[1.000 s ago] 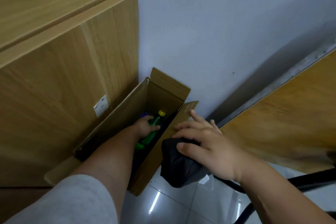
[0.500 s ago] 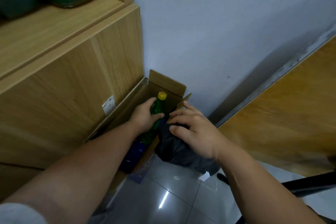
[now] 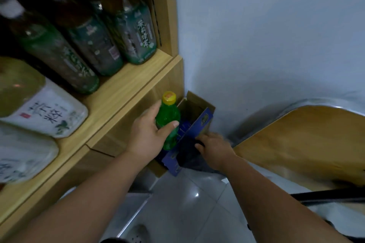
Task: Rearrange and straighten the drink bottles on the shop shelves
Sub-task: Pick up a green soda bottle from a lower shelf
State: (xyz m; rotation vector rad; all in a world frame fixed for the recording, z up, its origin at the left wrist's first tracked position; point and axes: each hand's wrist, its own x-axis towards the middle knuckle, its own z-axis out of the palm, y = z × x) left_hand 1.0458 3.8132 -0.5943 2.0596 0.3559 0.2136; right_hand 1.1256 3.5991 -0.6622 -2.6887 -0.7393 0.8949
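I'm noting left hand [image 3: 147, 134] gripping bottle [image 3: 168, 116] upright over box [image 3: 199, 124], probably bound for the shelf [image 3: 122, 92]; right hand [image 3: 214, 148] resting on bag [image 3: 187, 154], curl unclear.

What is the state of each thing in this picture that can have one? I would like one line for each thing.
green bottle: capped, upright, held at the box's opening by the left hand
box: open, flaps up, on the floor
right hand: rests on the black bag; grip too blurred to tell
tea bottles: capped, standing on the shelf
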